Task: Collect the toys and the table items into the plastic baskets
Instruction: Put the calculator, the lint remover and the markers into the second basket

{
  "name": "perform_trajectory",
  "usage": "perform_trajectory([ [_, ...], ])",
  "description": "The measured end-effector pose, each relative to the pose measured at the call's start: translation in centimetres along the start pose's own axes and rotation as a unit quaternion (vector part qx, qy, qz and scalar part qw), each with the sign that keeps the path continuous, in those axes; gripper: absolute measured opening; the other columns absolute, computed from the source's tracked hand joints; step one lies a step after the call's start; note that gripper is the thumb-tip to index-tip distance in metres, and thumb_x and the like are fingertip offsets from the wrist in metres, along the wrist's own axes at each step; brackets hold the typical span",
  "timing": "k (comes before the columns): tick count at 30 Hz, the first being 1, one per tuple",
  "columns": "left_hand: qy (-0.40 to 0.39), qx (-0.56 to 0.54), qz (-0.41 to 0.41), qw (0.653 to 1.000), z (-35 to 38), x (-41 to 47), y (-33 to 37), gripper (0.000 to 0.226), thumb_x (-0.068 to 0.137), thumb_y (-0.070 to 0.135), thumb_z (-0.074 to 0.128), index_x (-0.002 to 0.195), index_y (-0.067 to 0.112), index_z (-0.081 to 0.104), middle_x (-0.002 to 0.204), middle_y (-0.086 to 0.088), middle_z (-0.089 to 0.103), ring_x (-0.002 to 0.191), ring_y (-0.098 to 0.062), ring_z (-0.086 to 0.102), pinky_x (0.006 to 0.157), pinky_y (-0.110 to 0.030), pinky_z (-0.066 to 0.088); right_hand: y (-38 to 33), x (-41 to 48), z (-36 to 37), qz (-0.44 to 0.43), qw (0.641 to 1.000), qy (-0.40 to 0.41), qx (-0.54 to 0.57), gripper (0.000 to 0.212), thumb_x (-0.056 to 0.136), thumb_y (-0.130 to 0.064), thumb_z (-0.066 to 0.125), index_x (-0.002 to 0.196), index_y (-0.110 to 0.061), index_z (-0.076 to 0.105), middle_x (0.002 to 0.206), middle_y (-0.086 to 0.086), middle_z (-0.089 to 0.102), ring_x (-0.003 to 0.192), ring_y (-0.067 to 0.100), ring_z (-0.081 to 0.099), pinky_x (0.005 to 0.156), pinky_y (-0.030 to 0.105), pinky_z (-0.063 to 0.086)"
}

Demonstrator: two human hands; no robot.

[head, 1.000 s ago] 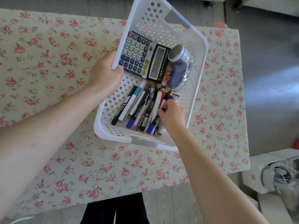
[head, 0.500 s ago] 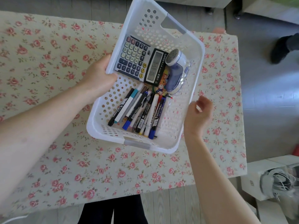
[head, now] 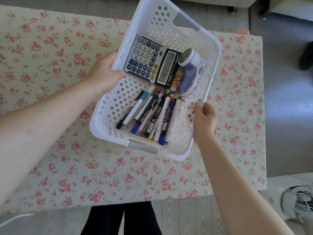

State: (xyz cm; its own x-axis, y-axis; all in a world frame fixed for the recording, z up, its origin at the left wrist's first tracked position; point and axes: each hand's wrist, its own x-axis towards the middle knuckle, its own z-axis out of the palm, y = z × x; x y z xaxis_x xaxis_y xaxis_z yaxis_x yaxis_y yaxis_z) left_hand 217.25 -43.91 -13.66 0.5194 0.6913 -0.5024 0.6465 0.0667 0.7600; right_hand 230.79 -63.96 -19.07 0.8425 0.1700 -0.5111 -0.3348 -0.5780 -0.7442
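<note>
A white perforated plastic basket (head: 108, 128) is held above the flowered table. Inside lie a grey calculator (head: 149, 61), a blue-and-white lint shaver (head: 189, 70), a small colourful card (head: 174, 87) and several markers and pens (head: 152, 116). My left hand (head: 103, 73) grips the basket's left rim, thumb over the edge. On the opposite side, my right hand (head: 205, 119) grips the right wall near the front corner, fingers curled over the rim.
The table (head: 50, 65) wears a cream cloth with pink roses. Its front edge runs near my legs, its right edge near grey floor. A white box with cables (head: 294, 202) sits at the lower right. A dark shoe (head: 307, 56) shows at the right.
My right hand has left the markers inside the basket, swung out to the right, and taken hold of the basket's right wall. The left hand keeps its grip.
</note>
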Motion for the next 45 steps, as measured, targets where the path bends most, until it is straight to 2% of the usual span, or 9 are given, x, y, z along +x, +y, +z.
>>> perform_trajectory([
  [5, 0.010, -0.027, -0.033, 0.999, -1.6, -0.9, -0.8, 0.046, 0.094, 0.003, 0.042, 0.136, 0.023, 0.043, 0.114, 0.009, 0.050, 0.098, -0.012, 0.050, 0.059, -0.014, 0.037, -1.0, -1.2, 0.6, -0.011, 1.000, -0.012, -0.013, 0.018, 0.094, -0.012, 0.048, 0.076, -0.011, 0.048, 0.056, -0.003, 0.033, 0.042, 0.006, 0.026, 0.040, 0.019, 0.024],
  [14, 0.002, -0.059, -0.048, 0.997, -8.7, -7.2, -1.9, 0.048, 0.093, 0.002, 0.045, 0.137, 0.020, 0.041, 0.126, -0.001, 0.052, 0.102, -0.018, 0.053, 0.076, -0.030, 0.044, -5.2, -8.3, 2.1, -0.049, 0.998, -0.013, -0.042, 0.021, 0.091, -0.008, 0.050, 0.097, 0.011, 0.055, 0.067, 0.007, 0.040, 0.048, 0.010, 0.028, 0.043, 0.021, 0.024],
  [22, 0.028, -0.057, -0.015, 0.998, -20.2, -17.7, 0.1, 0.048, 0.091, -0.001, 0.047, 0.137, 0.011, 0.040, 0.135, -0.009, 0.051, 0.113, -0.025, 0.052, 0.091, -0.037, 0.042, -11.4, -22.3, 2.0, -0.130, 0.990, -0.019, -0.053, 0.027, 0.089, -0.005, 0.050, 0.105, 0.015, 0.053, 0.075, 0.010, 0.047, 0.050, 0.012, 0.033, 0.045, 0.023, 0.028],
  [28, 0.039, -0.100, -0.003, 0.994, -27.6, -26.2, 3.2, 0.044, 0.089, -0.006, 0.047, 0.129, 0.011, 0.048, 0.119, -0.007, 0.057, 0.103, -0.026, 0.055, 0.085, -0.038, 0.044, -16.2, -31.9, 0.2, -0.191, 0.979, -0.026, -0.065, 0.014, 0.086, -0.002, 0.052, 0.081, 0.006, 0.062, 0.059, 0.008, 0.043, 0.041, 0.008, 0.032, 0.040, 0.019, 0.028],
  [32, 0.062, -0.102, 0.012, 0.993, -31.1, -31.1, 5.0, 0.044, 0.088, -0.007, 0.048, 0.127, 0.012, 0.051, 0.117, -0.007, 0.057, 0.096, -0.024, 0.054, 0.079, -0.034, 0.040, -18.9, -36.4, -1.2, -0.238, 0.968, -0.034, -0.070, 0.018, 0.084, -0.002, 0.054, 0.081, 0.016, 0.056, 0.064, 0.013, 0.047, 0.040, 0.008, 0.038, 0.040, 0.020, 0.031],
  [35, 0.089, -0.099, 0.038, 0.990, -32.9, -35.2, 5.7, 0.045, 0.086, -0.006, 0.051, 0.127, 0.013, 0.053, 0.121, -0.009, 0.059, 0.092, -0.022, 0.054, 0.079, -0.032, 0.040, -20.6, -40.3, -2.6, -0.271, 0.960, -0.047, -0.062, 0.013, 0.082, 0.001, 0.053, 0.078, 0.009, 0.062, 0.057, 0.009, 0.043, 0.034, 0.003, 0.035, 0.034, 0.015, 0.030],
  [37, 0.106, -0.098, 0.048, 0.988, -33.7, -37.4, 6.0, 0.048, 0.086, -0.006, 0.051, 0.130, 0.013, 0.051, 0.127, -0.010, 0.058, 0.095, -0.021, 0.054, 0.082, -0.032, 0.040, -21.5, -42.2, -3.4, -0.298, 0.952, -0.043, -0.062, 0.013, 0.082, 0.002, 0.052, 0.072, 0.003, 0.061, 0.054, 0.007, 0.039, 0.029, 0.001, 0.031, 0.034, 0.014, 0.028],
  [41, 0.116, -0.101, 0.051, 0.987, -34.4, -41.6, 6.0, 0.051, 0.088, -0.006, 0.049, 0.135, 0.013, 0.045, 0.134, -0.011, 0.052, 0.115, -0.030, 0.053, 0.092, -0.039, 0.041, -21.9, -45.4, -5.0, -0.326, 0.942, -0.041, -0.065, 0.021, 0.080, 0.002, 0.052, 0.086, 0.022, 0.054, 0.061, 0.013, 0.043, 0.029, 0.001, 0.028, 0.035, 0.020, 0.026],
  [45, 0.137, -0.085, 0.058, 0.985, -35.0, -44.2, 5.2, 0.052, 0.087, -0.004, 0.051, 0.136, 0.014, 0.045, 0.135, -0.009, 0.053, 0.119, -0.030, 0.052, 0.098, -0.041, 0.040, -21.7, -47.6, -5.6, -0.341, 0.936, -0.050, -0.064, 0.017, 0.083, 0.003, 0.051, 0.075, 0.015, 0.060, 0.056, 0.011, 0.037, 0.026, 0.003, 0.025, 0.031, 0.016, 0.022],
])
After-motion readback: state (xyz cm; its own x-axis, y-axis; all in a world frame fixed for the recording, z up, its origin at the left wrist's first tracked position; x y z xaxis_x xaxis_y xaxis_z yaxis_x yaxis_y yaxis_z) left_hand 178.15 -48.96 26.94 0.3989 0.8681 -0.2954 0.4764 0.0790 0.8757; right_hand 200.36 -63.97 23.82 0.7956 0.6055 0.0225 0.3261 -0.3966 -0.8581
